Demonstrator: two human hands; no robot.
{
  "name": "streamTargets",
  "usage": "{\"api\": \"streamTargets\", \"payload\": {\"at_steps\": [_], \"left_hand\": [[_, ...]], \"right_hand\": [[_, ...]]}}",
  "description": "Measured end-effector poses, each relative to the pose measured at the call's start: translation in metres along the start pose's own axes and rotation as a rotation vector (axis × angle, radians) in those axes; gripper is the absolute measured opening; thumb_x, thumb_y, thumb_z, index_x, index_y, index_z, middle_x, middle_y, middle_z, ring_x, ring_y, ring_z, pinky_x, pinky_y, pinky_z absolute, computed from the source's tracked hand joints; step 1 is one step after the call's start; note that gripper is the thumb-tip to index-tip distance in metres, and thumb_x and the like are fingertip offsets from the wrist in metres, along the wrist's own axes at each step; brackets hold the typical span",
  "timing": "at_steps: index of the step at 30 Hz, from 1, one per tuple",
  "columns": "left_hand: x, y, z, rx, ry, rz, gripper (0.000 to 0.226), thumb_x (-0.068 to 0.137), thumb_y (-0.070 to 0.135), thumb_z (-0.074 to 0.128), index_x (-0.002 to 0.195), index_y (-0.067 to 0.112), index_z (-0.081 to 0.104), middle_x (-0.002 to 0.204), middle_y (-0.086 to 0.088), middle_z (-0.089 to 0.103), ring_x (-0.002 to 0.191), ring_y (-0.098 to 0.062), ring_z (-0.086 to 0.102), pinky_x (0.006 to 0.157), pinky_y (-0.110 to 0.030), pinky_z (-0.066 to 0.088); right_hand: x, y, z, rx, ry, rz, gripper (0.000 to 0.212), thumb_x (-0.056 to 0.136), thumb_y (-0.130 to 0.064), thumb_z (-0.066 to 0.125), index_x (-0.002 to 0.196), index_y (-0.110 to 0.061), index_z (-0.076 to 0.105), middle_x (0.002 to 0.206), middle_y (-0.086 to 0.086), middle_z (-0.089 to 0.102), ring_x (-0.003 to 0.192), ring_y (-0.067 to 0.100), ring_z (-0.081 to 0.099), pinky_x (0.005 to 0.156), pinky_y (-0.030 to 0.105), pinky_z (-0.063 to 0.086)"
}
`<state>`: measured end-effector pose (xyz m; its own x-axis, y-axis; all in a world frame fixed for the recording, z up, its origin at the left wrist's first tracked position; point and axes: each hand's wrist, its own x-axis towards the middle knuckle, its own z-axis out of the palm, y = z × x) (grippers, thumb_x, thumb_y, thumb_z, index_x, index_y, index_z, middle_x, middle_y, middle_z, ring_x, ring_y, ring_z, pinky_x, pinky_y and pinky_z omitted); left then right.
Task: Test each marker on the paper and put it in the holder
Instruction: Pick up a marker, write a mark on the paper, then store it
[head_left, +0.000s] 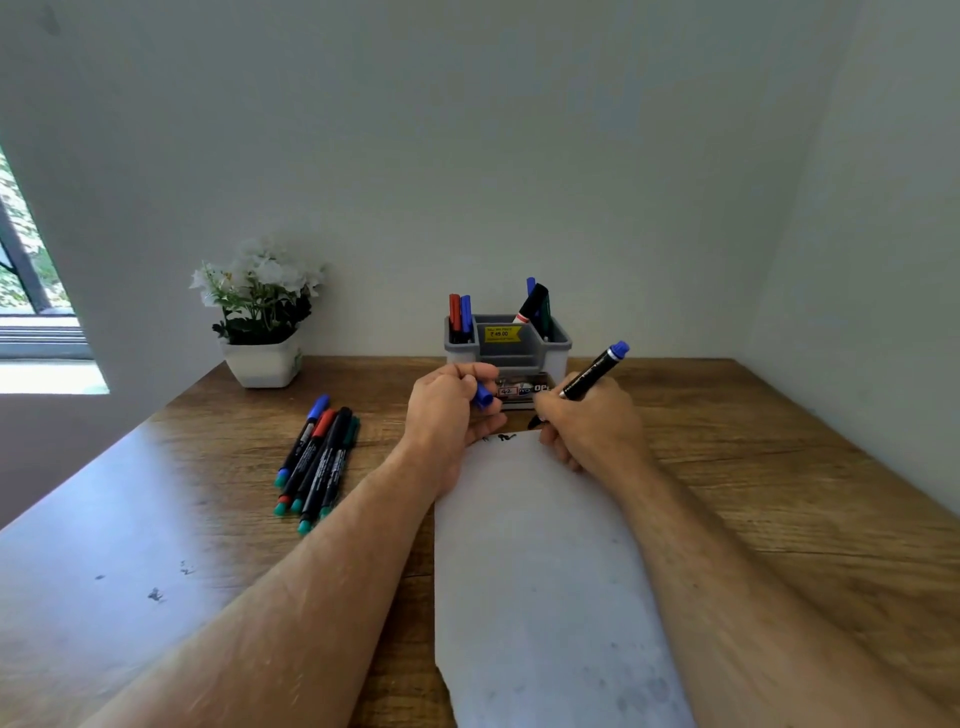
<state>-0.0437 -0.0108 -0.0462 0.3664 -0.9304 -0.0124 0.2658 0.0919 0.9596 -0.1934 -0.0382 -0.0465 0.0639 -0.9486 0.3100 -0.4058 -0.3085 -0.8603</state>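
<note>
Blue-ended black marker clamped in right hand, tip angled at white paper sheet for testing; left hand pinches its blue cap.

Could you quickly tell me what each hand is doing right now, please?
Left hand: closed, holding the blue cap.
Right hand: closed around the uncapped marker, tip down at the paper.

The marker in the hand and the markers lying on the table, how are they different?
The marker in the right hand is uncapped, its blue cap in the left hand; the markers on the table still wear caps. It stands tilted with its tip at the paper; they lie flat together. All have black barrels.
</note>
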Motion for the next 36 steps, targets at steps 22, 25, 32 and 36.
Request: {"api": "streamTargets", "payload": {"at_steps": [22,25,32,36], "left_hand": [[-0.0021,0.0032,0.0027,0.040,0.018,-0.034,0.031,0.102,0.007,0.039,0.096,0.013,0.069,0.097,-0.009,0.068,0.078,-0.018,0.067,0.074,-0.037,0.061],[-0.0014,0.0033,0.0034,0.043,0.018,-0.035,0.031,0.102,0.008,0.039,0.096,0.013,0.069,0.097,-0.009,0.067,0.076,-0.017,0.066,0.075,-0.037,0.061],[-0.0022,0.0038,0.0039,0.045,0.021,-0.035,0.031,0.102,0.008,0.039,0.095,0.013,0.069,0.096,-0.009,0.067,0.077,-0.018,0.066,0.078,-0.038,0.060],[-0.0020,0.0042,0.0053,0.041,0.032,-0.044,0.031,0.102,0.008,0.039,0.096,0.013,0.068,0.098,-0.010,0.067,0.079,-0.018,0.065,0.079,-0.039,0.060]], "right_hand": [[0.0047,0.0009,0.0003,-0.132,-0.077,-0.066,0.025,0.079,-0.022,0.063,0.056,-0.015,0.055,0.054,-0.003,0.056,0.044,0.002,0.048,0.037,0.011,0.033],[0.0025,-0.0012,-0.0008,-0.142,-0.098,-0.069,0.026,0.081,-0.023,0.062,0.057,-0.013,0.056,0.056,0.001,0.059,0.046,0.003,0.049,0.040,0.013,0.033],[0.0016,-0.0026,-0.0014,-0.124,-0.095,-0.039,0.024,0.080,-0.021,0.062,0.058,-0.013,0.057,0.058,0.003,0.061,0.052,0.010,0.052,0.046,0.020,0.036],[0.0036,-0.0008,0.0009,-0.130,-0.061,-0.009,0.024,0.078,-0.022,0.064,0.057,-0.016,0.056,0.057,0.000,0.059,0.051,0.009,0.052,0.043,0.019,0.036]]}}
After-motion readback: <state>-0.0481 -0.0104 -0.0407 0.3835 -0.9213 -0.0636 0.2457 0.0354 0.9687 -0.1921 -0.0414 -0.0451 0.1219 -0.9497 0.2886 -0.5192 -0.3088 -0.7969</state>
